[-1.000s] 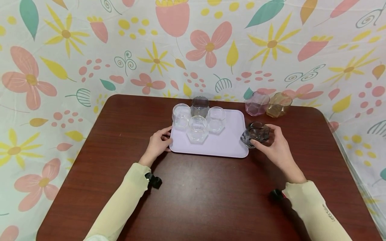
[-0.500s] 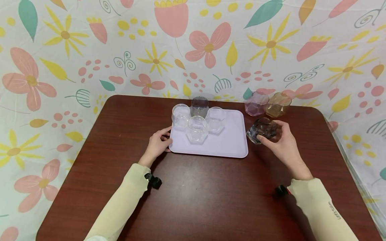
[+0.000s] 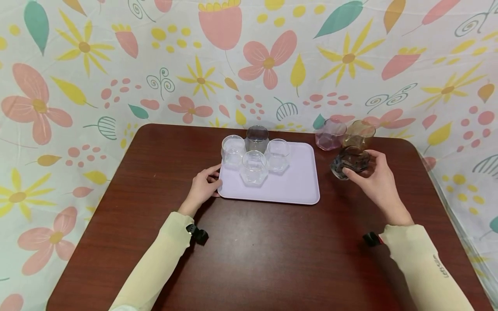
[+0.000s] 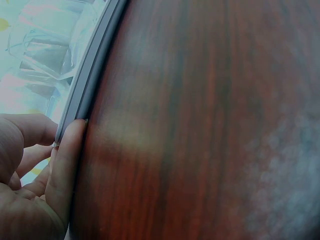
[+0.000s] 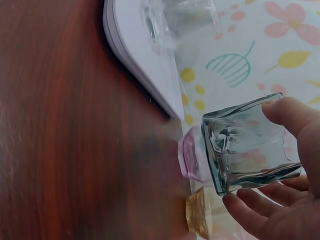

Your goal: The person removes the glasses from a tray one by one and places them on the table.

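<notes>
My right hand (image 3: 379,185) grips a smoky grey drinking glass (image 3: 350,163), tilted, over the table to the right of the lilac tray (image 3: 299,185). In the right wrist view thumb and fingers hold the grey glass (image 5: 245,145) from opposite sides, its thick base toward the table. My left hand (image 3: 203,185) pinches the tray's left edge; the left wrist view shows its fingers at the tray rim (image 4: 92,70). On the tray's left part stand clear glasses, one in front (image 3: 254,172), one at left (image 3: 232,153), one at right (image 3: 278,157), with another grey glass (image 3: 256,136) behind them.
Behind the held glass, a pink glass (image 3: 330,136) and an amber glass (image 3: 362,129) stand side by side near the table's back edge. A patterned cloth (image 3: 175,52) hangs right behind the brown table (image 3: 249,259).
My right hand has carried the grey glass away from the tray's right edge, rightward and back toward the pink and amber glasses. The left hand stays at the tray.
</notes>
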A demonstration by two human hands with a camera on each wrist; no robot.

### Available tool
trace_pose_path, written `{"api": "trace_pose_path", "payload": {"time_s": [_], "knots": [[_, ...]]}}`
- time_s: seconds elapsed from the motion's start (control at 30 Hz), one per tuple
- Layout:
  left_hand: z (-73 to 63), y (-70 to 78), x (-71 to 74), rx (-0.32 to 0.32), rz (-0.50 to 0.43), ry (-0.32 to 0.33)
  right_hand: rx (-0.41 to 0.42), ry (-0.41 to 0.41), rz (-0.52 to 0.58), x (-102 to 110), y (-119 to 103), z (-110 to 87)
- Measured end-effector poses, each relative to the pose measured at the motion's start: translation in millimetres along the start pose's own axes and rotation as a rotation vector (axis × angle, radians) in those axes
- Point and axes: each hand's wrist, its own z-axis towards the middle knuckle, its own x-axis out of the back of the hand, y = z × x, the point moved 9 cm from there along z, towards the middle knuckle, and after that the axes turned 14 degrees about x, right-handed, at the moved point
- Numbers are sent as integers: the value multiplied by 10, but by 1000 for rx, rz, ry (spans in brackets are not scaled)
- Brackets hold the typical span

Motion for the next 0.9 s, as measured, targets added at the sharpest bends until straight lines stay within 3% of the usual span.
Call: {"api": "trace_pose_path", "payload": {"time_s": [0.47, 0.9], "knots": [[-9, 3, -3, 8, -11, 1, -81, 13, -42, 284, 311, 35], [-16, 5, -7, 1, -9, -1, -69, 72, -81, 555, 546, 80]]}}
